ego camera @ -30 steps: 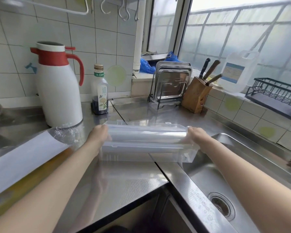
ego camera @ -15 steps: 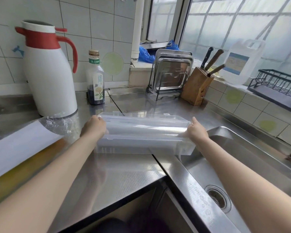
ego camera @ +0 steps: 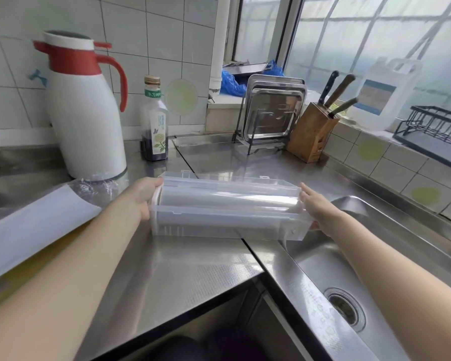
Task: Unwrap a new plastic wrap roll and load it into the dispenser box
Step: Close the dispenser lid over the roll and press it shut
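Note:
A clear plastic dispenser box (ego camera: 219, 227) lies on the steel counter with its lid tipped back. The plastic wrap roll (ego camera: 227, 198) rests lengthwise in its top opening. My left hand (ego camera: 143, 194) grips the roll's left end. My right hand (ego camera: 315, 204) is at the roll's right end, fingers straight against it, with the lower fingers behind the box's corner. The removed clear wrapper with a white paper sheet (ego camera: 37, 225) lies on the counter at the left.
A white and red thermos jug (ego camera: 86, 121) and a dark sauce bottle (ego camera: 154, 123) stand behind the box. Further back are a tray rack (ego camera: 271, 113), a knife block (ego camera: 313, 131) and a plastic jug (ego camera: 383, 95). The sink (ego camera: 349, 256) opens at the right.
The view has shifted and moved closer. My right hand's fingers have straightened against the roll's right end. The roll stays in the box's opening.

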Demonstrator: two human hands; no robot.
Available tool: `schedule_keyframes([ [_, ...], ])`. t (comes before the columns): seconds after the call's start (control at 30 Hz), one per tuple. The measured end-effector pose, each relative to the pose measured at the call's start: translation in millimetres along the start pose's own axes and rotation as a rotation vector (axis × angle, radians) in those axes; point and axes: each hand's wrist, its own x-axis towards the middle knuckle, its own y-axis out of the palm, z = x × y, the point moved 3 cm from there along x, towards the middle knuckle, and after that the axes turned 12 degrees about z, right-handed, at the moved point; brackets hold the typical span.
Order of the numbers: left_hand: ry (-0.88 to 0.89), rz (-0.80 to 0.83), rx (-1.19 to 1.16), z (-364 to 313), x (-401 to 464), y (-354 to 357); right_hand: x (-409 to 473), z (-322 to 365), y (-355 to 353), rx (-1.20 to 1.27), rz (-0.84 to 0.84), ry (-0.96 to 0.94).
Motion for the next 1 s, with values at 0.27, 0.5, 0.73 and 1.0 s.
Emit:
schedule_keyframes([
  [0.27,0.017,-0.058,-0.041,1,1,2,1,4,2,-0.079,-0.036,-0.022],
  [0.5,0.046,-0.098,-0.015,2,-1,1,-5,6,2,-0.042,-0.026,0.036],
  [0.73,0.155,-0.073,-0.095,2,6,0,-6,2,8,0.15,-0.038,0.011],
  [1.0,0.254,-0.069,-0.085,2,10,2,-17,0,6,0.683,-0.072,0.151],
])
